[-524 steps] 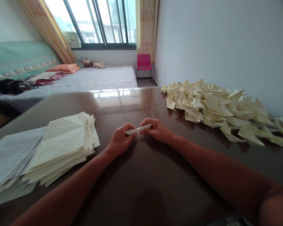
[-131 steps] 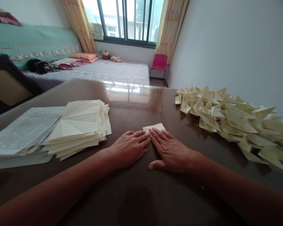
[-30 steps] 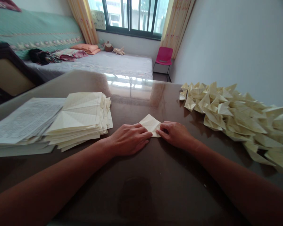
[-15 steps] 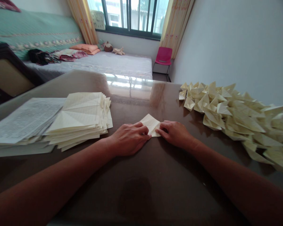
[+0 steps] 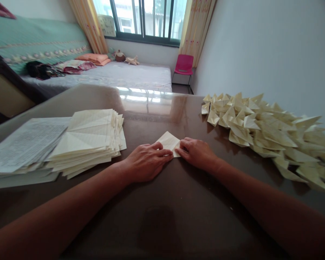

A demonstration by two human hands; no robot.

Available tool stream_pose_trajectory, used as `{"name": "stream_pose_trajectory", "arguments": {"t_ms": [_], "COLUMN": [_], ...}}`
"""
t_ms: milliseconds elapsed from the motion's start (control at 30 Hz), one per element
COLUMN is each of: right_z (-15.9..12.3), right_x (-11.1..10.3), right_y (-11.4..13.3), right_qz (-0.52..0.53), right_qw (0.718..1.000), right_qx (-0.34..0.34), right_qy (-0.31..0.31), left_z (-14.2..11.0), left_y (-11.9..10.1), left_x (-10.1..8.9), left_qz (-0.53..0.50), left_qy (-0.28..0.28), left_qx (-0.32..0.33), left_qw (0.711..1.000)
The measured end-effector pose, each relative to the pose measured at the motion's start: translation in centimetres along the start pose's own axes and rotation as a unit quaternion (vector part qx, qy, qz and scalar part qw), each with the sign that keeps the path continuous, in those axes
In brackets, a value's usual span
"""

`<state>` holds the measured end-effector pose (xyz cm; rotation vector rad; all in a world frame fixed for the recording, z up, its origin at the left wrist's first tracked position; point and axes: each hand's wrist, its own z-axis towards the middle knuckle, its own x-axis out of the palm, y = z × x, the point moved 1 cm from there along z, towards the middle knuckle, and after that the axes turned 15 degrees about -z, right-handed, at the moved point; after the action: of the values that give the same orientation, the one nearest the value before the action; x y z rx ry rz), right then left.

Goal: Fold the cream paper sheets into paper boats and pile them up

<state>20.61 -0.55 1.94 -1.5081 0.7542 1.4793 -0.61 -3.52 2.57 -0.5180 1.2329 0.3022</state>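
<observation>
A small folded sheet of cream paper [image 5: 168, 139] lies on the brown table between my hands, one corner pointing away from me. My left hand [image 5: 148, 159] covers its near left edge, fingers reaching across and pressing the paper down. On the other side, my right hand [image 5: 196, 151] has its thumb and fingers closed on the paper's right corner. Part of the near edge is hidden beneath my fingers.
At the left stands a stack of creased cream sheets [image 5: 89, 133], beside printed white sheets [image 5: 24, 141]. A large pile of folded paper pieces [image 5: 260, 126] spreads over the table's right side. Beyond the glossy table [image 5: 151, 119] are a bed [image 5: 141, 76] and a pink chair [image 5: 184, 65].
The fingers of my left hand have stretched further right along the paper's near edge. My right hand still holds the right corner. The whole view has shifted slightly.
</observation>
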Motion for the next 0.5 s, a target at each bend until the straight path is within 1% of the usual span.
{"name": "stream_pose_trajectory", "arguments": {"t_ms": [67, 133, 200, 400, 467, 500], "right_z": [-0.1, 0.0, 0.2, 0.8, 0.8, 0.7], "right_x": [0.0, 0.0, 0.0, -0.8, -1.2, -1.4], "right_y": [-0.2, -0.6, -1.2, -3.5, -3.9, -3.9], "right_qz": [0.005, 0.017, 0.028, 0.057, 0.059, 0.059], "right_qw": [1.000, 1.000, 0.999, 0.992, 0.991, 0.992], "right_qx": [0.004, -0.002, -0.015, -0.051, -0.057, -0.061], "right_qy": [-0.014, -0.013, 0.009, 0.101, 0.108, 0.097], "left_z": [0.0, 0.1, 0.1, 0.2, 0.2, 0.2], "left_y": [0.0, -0.1, -0.1, -0.1, 0.0, 0.0], "left_x": [0.0, -0.1, -0.1, -0.3, -0.3, -0.2], "left_qz": [0.006, 0.012, 0.017, 0.025, 0.026, 0.026], "left_qy": [0.004, 0.009, 0.013, 0.042, 0.044, 0.044], "left_qx": [-0.003, -0.002, -0.001, -0.020, -0.022, -0.022], "left_qw": [1.000, 1.000, 1.000, 0.999, 0.998, 0.998]}}
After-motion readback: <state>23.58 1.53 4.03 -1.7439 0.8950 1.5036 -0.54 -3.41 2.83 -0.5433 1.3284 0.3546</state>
